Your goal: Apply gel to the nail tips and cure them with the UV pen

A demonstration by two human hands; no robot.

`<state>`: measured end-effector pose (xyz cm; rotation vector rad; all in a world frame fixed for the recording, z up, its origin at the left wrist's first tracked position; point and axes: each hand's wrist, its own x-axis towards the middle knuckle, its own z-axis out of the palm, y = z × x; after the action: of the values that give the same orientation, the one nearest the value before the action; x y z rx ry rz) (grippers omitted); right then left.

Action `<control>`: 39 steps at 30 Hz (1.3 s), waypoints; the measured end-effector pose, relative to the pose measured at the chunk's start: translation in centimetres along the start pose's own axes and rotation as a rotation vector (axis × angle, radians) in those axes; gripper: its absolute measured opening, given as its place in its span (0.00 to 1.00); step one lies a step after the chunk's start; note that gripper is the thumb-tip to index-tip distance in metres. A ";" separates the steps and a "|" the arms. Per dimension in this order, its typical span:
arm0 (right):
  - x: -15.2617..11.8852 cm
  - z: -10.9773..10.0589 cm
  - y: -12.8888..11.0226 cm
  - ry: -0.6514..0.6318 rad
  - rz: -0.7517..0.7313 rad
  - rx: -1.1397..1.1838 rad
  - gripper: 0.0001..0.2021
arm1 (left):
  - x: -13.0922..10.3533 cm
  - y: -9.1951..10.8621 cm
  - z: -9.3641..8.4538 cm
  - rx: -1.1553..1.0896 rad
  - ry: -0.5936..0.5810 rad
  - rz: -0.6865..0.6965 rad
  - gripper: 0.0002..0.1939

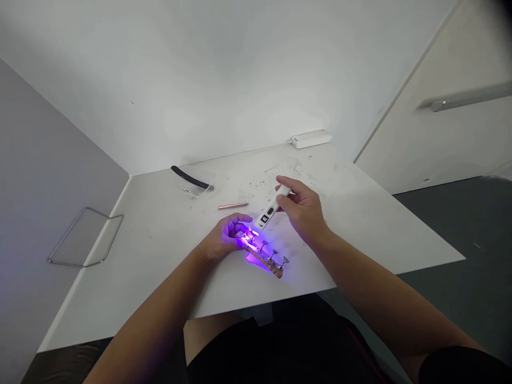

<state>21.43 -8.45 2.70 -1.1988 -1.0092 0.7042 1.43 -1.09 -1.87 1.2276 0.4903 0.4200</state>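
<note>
In my right hand (302,208) is a slim white handheld UV nail lamp (273,207) with a small lit display and a dark button. Its lower end shines purple light onto the far-left end of a nail practice stand (266,258), which carries several small metal posts. My left hand (230,234) grips that lit end between thumb and fingers, and the glare hides the exact contact. The lamp's tip is close above the posts; whether it touches them I cannot tell. A pinkish pen-like stick (232,206) lies just beyond my left hand.
A black curved nail file (192,178) lies with a clear plastic sleeve (196,188) at the back left. Against the back wall rests a white power strip (312,139). A grey wire frame (85,237) leans at the left wall. Dark specks dot the white table (160,288).
</note>
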 end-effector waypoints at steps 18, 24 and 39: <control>0.0 0.0 0.0 -0.007 0.005 0.001 0.19 | 0.0 0.3 0.4 -0.035 0.007 -0.018 0.30; 0.0 0.0 0.0 0.001 -0.002 -0.006 0.19 | 0.0 0.1 0.2 -0.028 0.010 0.003 0.30; 0.0 -0.1 -0.1 0.006 0.003 -0.006 0.19 | 0.0 0.3 0.3 -0.061 0.030 0.011 0.30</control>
<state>21.53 -8.51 2.82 -1.2074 -1.0052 0.6993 1.55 -1.20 -1.48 1.1674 0.4932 0.4601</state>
